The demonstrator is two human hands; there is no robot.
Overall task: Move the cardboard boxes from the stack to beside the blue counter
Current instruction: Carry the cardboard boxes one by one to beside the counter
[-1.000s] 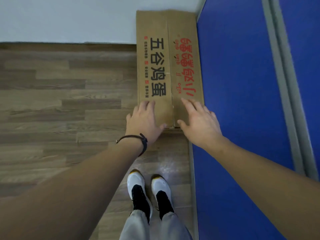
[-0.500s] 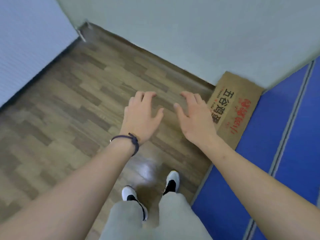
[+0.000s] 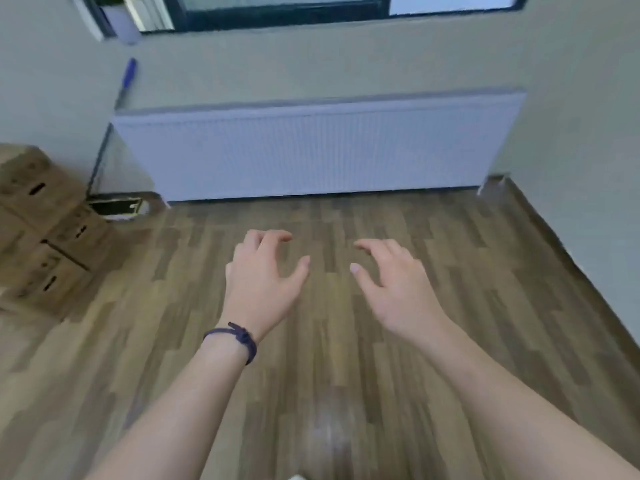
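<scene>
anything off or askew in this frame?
Mostly tidy. The cardboard boxes at far left are piled unevenly, turned at differing angles. Beside them a dark floor opening under the radiator looks uncovered, though blur hides detail. Left hand and right hand are empty.

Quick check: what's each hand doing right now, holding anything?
Left hand: open, fingers loosely curled, holding nothing.
Right hand: open, fingers loosely curled, holding nothing.
Both hover over the wood floor, apart from the cardboard boxes.
</scene>
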